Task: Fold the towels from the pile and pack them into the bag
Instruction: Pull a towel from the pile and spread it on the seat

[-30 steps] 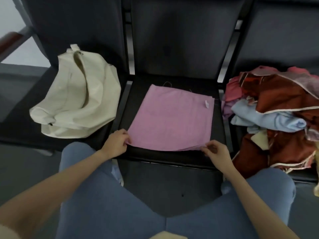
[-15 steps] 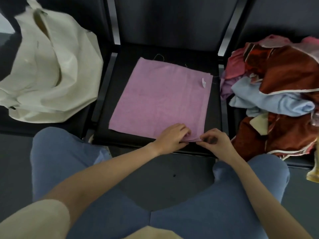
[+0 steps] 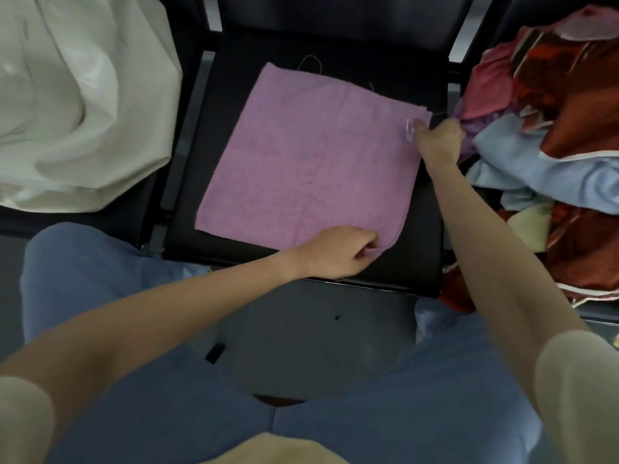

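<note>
Both hands [image 3: 338, 251] pinching pink towel [image 3: 311, 155] corners

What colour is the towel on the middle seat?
Pinkish purple, plain; the head view shows the towel best.

Black seats [image 3: 415, 236], grey floor [image 3: 301, 333]

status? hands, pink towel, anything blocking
Left hand pinches pink towel at near right corner; right hand grips far right corner by the tag. Towel flat on middle seat. Bag left, towel pile right; nothing blocking.
</note>
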Tool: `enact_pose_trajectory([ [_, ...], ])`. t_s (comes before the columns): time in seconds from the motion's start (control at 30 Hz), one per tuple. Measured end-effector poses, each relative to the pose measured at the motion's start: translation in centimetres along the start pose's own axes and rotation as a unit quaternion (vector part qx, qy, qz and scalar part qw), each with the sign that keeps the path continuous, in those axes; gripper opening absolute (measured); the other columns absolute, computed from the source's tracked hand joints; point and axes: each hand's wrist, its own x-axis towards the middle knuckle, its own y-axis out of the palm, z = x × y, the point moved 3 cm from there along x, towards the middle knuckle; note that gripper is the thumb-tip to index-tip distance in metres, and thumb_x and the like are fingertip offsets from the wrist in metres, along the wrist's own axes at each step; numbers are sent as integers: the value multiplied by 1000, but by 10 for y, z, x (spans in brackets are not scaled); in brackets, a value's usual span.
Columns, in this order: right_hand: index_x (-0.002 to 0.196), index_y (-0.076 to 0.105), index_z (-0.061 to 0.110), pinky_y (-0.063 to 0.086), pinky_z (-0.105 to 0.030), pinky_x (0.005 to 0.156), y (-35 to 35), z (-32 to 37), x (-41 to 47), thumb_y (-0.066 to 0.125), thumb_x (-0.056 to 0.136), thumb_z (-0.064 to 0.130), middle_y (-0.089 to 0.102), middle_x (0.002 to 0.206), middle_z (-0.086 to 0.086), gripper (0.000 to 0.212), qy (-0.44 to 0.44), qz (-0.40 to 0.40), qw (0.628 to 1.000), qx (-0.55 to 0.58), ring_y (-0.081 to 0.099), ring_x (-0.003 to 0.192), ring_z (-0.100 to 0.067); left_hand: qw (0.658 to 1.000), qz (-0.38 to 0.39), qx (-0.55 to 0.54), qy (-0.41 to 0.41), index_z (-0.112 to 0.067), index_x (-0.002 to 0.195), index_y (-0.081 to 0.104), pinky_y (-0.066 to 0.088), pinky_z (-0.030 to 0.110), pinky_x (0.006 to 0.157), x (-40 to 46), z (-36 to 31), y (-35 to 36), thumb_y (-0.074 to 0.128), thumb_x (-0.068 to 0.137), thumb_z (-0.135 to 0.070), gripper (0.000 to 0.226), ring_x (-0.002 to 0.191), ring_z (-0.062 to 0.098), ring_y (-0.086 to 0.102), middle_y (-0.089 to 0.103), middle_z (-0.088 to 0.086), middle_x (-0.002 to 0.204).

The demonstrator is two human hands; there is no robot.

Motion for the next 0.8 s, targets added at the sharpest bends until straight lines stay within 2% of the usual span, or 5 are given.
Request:
enact_pose_trajectory([
  [0.17, 131, 47, 1, 42, -34, 101, 0, 8, 6, 76, 76, 36, 44, 138, -17, 71, 45, 19, 998, -25, 44, 127, -31, 990, 39, -94, -92, -9, 84, 64, 49, 25, 67, 0, 0, -8, 65, 83, -10, 3, 74, 16, 63, 68, 2, 83],
  [0.3, 81, 56, 14, 48, -24, 68, -12, -2, 9, 72, 76, 23, 61, 94, -8, 19, 36, 2, 996, 81, 59, 82, -17, 981, 57, -141, -117, -5, 76, 64, 47, 21, 63, -4, -7, -12, 72, 80, -11, 10, 67, 11, 58, 66, 5, 76],
  [0.4, 62, 39, 20, 40, -19, 50, -23, -4, 3, 67, 79, 12, 45, 65, 4, 34, 40, -15, 968, 247, 43, 57, -6, 963, 69, -231, -123, -7, 75, 65, 55, 29, 71, -11, -16, -12, 72, 84, -8, 10, 68, 14, 63, 67, 5, 73],
  [0.53, 58, 42, 18, 38, -20, 49, -31, 22, -8, 63, 81, 2, 45, 58, 3, 34, 27, -27, 926, 377, 44, 52, -7, 929, 60, -340, -132, 0, 81, 66, 56, 47, 85, -33, -22, -26, 70, 84, -2, 5, 77, 26, 66, 70, 20, 83],
  [0.8, 59, 42, 18, 42, -22, 56, 12, 125, -40, 56, 80, 2, 50, 60, 4, 30, -56, -69, 942, 323, 47, 54, -6, 900, -49, -398, -170, 2, 81, 66, 59, 31, 79, -104, 33, -83, 74, 81, -4, 10, 76, 24, 70, 71, 16, 78],
])
